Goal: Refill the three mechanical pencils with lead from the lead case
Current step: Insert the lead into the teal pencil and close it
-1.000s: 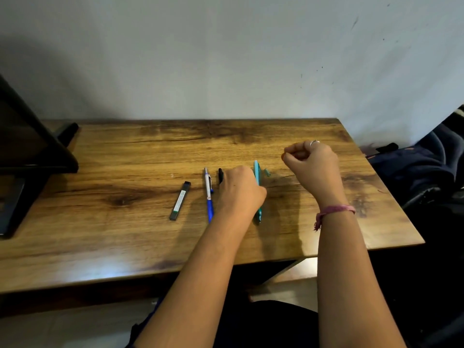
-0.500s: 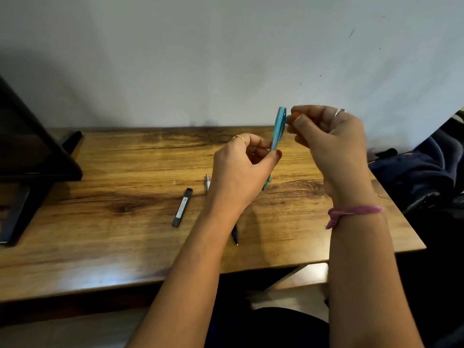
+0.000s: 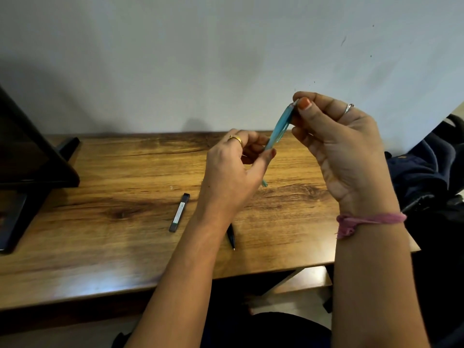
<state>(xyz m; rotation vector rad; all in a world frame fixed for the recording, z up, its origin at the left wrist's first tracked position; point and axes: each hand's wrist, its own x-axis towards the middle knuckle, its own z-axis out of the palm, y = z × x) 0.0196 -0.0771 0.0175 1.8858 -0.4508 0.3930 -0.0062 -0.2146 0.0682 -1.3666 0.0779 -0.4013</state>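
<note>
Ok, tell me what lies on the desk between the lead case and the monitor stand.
Nothing: in the head view, only bare wooden desk shows between the lead case and the monitor stand.

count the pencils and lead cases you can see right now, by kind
teal mechanical pencil, held in both hands: 1
dark pencil on the desk, partly hidden by the left forearm: 1
lead case on the desk: 1
total: 3 (a third pencil is not visible)

Head cam, wide-angle, looks fwd/down, close over hands, desk edge-on
</note>
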